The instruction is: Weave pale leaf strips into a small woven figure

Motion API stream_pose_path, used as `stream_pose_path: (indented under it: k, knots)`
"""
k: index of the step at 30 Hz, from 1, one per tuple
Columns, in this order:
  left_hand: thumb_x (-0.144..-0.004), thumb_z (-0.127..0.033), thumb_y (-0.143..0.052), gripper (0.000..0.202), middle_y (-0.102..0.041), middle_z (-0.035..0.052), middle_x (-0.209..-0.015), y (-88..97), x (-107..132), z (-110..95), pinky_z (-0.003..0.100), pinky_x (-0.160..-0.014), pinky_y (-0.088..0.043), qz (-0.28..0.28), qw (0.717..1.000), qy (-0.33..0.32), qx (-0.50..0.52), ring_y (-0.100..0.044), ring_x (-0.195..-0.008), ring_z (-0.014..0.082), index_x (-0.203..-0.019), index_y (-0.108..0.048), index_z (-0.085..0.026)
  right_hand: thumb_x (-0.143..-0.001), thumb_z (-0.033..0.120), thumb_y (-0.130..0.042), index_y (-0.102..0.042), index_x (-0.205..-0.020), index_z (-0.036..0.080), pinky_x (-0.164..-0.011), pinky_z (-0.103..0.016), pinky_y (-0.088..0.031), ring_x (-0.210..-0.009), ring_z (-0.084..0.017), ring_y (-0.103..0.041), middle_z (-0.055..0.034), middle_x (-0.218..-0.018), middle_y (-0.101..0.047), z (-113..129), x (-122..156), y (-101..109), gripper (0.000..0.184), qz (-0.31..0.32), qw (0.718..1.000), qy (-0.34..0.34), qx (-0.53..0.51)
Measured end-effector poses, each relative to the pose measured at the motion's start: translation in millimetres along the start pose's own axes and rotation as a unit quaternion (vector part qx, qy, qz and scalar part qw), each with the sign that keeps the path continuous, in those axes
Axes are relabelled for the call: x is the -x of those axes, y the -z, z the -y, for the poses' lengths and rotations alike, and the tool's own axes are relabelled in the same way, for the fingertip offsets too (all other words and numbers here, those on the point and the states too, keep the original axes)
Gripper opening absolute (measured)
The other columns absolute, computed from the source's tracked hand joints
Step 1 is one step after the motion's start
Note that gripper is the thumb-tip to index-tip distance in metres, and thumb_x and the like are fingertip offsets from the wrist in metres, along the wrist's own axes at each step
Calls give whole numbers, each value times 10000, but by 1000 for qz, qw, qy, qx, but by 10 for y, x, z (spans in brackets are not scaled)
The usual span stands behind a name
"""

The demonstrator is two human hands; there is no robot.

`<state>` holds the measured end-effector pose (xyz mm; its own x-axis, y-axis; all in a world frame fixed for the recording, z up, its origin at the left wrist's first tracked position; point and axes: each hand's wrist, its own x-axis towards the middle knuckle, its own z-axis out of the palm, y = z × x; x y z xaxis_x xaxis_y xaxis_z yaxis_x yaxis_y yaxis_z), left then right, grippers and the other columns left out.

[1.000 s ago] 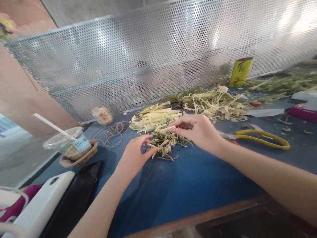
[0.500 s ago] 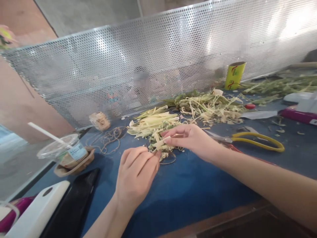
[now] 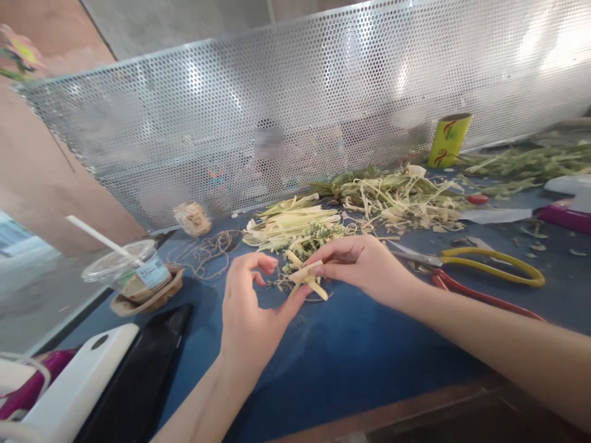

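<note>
Where the blue bench (image 3: 351,351) reaches its left side, a white slab (image 3: 69,384) lies beside a black slab (image 3: 138,375). Behind them, a cup (image 3: 143,274) with a white straw sits tilted in a brown holder (image 3: 159,298). String (image 3: 210,253) lies next, in loose tangled loops. The left hand (image 3: 252,314) is spread, with a wide gap between thumb and fingers; its thumb tip is at two crossed pale strips, and whether it presses on them cannot be told. Beyond its fingers, husks (image 3: 295,221) lie roughly side by side. The upper strip (image 3: 303,271) slants up to the right; the lower strip (image 3: 318,288) crosses it, slanting down to the right. The right hand (image 3: 364,264) is closed in a pinch, thumb against fingers, on the right end of the upper strip. Behind it is a leaf pile (image 3: 392,197). Farther right lie scissors (image 3: 494,253) with one yellow and one red handle.
</note>
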<state>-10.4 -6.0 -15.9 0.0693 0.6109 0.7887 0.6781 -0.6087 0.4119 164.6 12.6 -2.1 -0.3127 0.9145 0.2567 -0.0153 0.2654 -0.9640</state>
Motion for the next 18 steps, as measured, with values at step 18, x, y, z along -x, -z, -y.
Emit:
stream_pose_path:
  k: [18]
  knots:
    - [-712, -293, -631, 189, -648, 51, -813, 5, -66, -38, 226, -586, -479, 228, 902, 243, 275, -588, -718, 142, -831, -635, -146, -713, 73, -568, -677, -715, 152, -595, -213, -460, -622, -96, -575, -20, -672, -644, 103, 36, 104, 135, 97, 944, 187, 255]
